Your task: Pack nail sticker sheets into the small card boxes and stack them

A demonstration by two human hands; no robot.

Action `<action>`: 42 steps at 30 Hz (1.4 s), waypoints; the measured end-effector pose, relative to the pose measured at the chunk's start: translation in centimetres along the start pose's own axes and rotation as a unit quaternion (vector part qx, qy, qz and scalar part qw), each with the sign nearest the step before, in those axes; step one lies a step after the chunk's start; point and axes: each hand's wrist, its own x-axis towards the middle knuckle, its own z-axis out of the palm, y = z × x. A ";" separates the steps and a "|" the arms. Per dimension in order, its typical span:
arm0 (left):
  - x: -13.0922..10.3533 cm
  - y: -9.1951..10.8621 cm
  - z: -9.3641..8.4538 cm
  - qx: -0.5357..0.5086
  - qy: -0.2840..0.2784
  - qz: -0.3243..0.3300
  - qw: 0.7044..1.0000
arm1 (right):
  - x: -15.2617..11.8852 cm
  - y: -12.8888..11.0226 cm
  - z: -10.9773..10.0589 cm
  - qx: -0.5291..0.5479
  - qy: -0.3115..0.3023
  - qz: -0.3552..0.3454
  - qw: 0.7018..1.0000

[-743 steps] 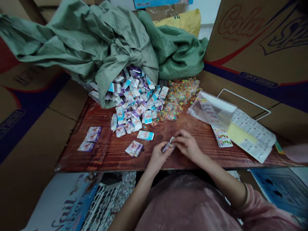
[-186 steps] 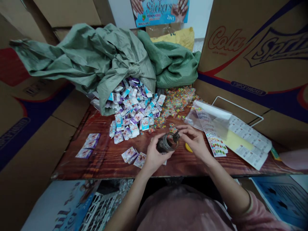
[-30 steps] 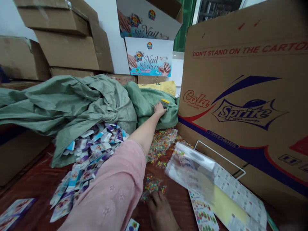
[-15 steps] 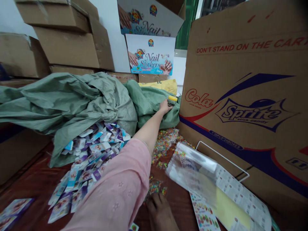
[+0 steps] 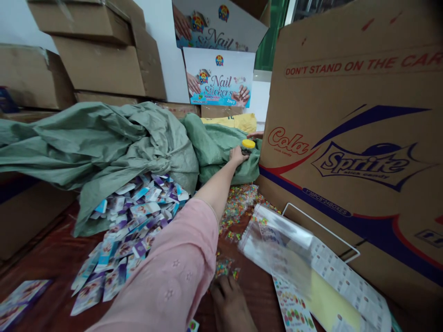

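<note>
My left hand (image 5: 238, 156) reaches far forward, its arm in a pink sleeve. Its fingers are closed on the side of a small clear jar (image 5: 248, 151) with a yellow lid, at the green sack. Low in the view, my right hand (image 5: 231, 302) is in shadow with bent fingers. Their tips press on a small clear packet of colourful candies (image 5: 224, 266). Another person's hand (image 5: 255, 134) shows partly past the carton's edge, just behind the jar. A heap of candy packets (image 5: 238, 200) lies under my left forearm.
A large cola candy carton (image 5: 346, 101) stands at the right. Clear plastic bags (image 5: 282, 235) and sticker sheets (image 5: 294, 304) lie before it. Small printed boxes (image 5: 145, 210) spill from a green sack (image 5: 138, 138) at the left. Brown cartons (image 5: 100, 64) are stacked behind.
Another person's hand has come into view behind the jar from the right. My left hand stays at the jar, and my right hand has not moved.
</note>
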 end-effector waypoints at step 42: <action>-54.7 -7.7 -10.0 0.236 -0.048 -0.020 0.970 | -1.0 -4.5 -5.6 0.218 -0.002 0.057 0.974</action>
